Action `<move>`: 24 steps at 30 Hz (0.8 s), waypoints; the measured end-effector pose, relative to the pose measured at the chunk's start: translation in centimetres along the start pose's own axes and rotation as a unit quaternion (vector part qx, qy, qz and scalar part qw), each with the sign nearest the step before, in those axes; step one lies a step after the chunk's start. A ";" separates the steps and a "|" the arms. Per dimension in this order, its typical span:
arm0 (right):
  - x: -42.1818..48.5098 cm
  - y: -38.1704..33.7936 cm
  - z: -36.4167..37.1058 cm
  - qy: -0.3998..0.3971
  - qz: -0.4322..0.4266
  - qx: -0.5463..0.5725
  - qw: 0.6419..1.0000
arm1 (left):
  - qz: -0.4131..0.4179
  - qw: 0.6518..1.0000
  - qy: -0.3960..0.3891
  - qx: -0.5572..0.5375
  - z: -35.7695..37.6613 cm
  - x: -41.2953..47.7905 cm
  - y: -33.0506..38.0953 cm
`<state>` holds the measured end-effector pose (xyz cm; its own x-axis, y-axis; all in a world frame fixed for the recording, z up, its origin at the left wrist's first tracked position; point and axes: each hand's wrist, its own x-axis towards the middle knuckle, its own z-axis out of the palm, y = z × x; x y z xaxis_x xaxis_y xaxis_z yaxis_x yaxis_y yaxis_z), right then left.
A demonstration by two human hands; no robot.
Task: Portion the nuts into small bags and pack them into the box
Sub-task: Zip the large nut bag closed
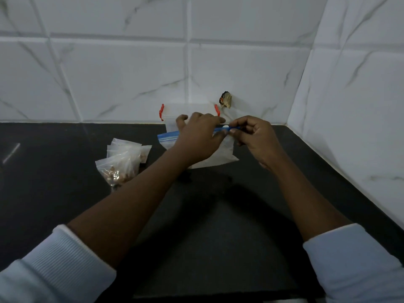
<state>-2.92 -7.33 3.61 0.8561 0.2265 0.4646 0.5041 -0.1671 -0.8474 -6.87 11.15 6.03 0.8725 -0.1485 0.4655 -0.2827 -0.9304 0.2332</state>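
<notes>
1. Pinching the blue zip strip [167,135] of a clear bag [225,153], the left hand [197,136] lies over the bag's upper middle. Its fingertips are closed on the strip just beside the right hand [253,136].
2. The right hand grasps the same strip near its right end, with the fingers curled in around it.
3. The bag hangs below both hands, and its lower edge is down at the dark surface [65,171]. The strip's left end sticks out past the left hand. What the bag holds cannot be told.
4. The box [172,119], clear with red latches [161,112], stands just behind the hands against the tiled wall. The left hand partly hides it.
5. Several small bags of nuts [122,162] lie heaped on the surface, left of the left forearm and apart from both hands.
6. A small brown object [225,99] sits on the wall, above and right of the box.
</notes>
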 end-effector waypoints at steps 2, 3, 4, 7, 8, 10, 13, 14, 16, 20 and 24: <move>0.2 0.1 -0.3 -0.015 0.005 0.004 1.000 | -0.011 1.000 -0.015 -0.024 0.0 1.2 0.5; 0.4 0.1 -0.7 -0.033 0.025 0.010 0.999 | -0.019 0.999 -0.024 -0.044 -0.2 1.6 0.5; 0.6 0.2 -1.2 -0.054 0.059 0.013 0.997 | -0.026 0.996 -0.031 -0.074 -0.3 2.0 0.3; 0.7 0.6 -2.8 -0.117 0.151 -0.079 0.979 | -0.037 0.984 -0.042 -0.168 -0.9 2.4 -0.5; 0.7 0.9 -3.1 -0.143 0.165 -0.125 0.968 | -0.038 0.982 -0.042 -0.180 -1.0 2.4 -0.8; 0.6 1.7 -3.3 -0.185 0.171 -0.171 0.953 | -0.040 0.978 -0.040 -0.199 -1.0 2.5 -1.1; 0.4 2.0 -2.7 -0.174 0.158 -0.180 0.955 | -0.045 0.976 -0.037 -0.212 -1.0 2.6 -1.4; 0.4 1.9 -2.6 -0.163 0.152 -0.181 0.958 | -0.046 0.975 -0.034 -0.215 -1.0 2.5 -1.5; 0.2 1.6 -2.3 -0.150 0.134 -0.186 0.962 | -0.041 0.975 -0.030 -0.216 -1.1 2.2 -1.4; 0.0 2.5 -2.9 -0.181 0.137 -0.278 0.933 | -0.075 0.966 0.033 -0.244 -3.1 3.0 -2.0; -0.1 2.6 -3.9 -0.212 0.169 -0.308 0.912 | -0.082 0.966 -0.027 -0.243 -5.0 4.5 -2.7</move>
<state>-1.22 -11.50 2.35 0.9191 0.3911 -0.0475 0.3004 -0.7738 -0.5576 -4.17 14.63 11.82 0.9373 -0.0421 0.3461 -0.2812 -0.6779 0.6792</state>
